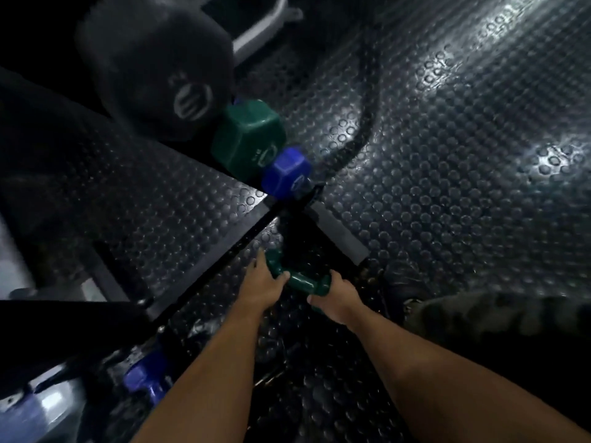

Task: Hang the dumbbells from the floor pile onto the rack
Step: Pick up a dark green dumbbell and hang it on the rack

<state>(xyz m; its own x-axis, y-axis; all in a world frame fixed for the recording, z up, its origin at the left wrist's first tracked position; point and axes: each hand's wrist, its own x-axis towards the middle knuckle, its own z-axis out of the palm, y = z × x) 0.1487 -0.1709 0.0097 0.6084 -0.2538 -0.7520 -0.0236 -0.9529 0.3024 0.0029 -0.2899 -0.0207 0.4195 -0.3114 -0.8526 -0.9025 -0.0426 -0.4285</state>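
Green vinyl covers the dumbbell in hand (299,279), a small one held low over the studded rubber floor (447,187), just beside the dark rack frame (224,257) that runs slantwise through the view. The left hand (262,282) has its grip curled round one end and part of the handle; the right hand (332,297) has its grip closed on the other end. It has not yet been hung.

Further up, three dumbbell ends show along the frame: a large black dumbbell (160,78), a green dumbbell (249,135) next to it, and a blue dumbbell (286,172) touching the green one. They appear to sit on the rack already, so part of the job looks done. Another blue dumbbell (147,378) lies at lower left by the frame; whether it rests on the rack or the floor cannot be told in the dim, blurred picture. No floor pile is visible, so how many remain is unclear.
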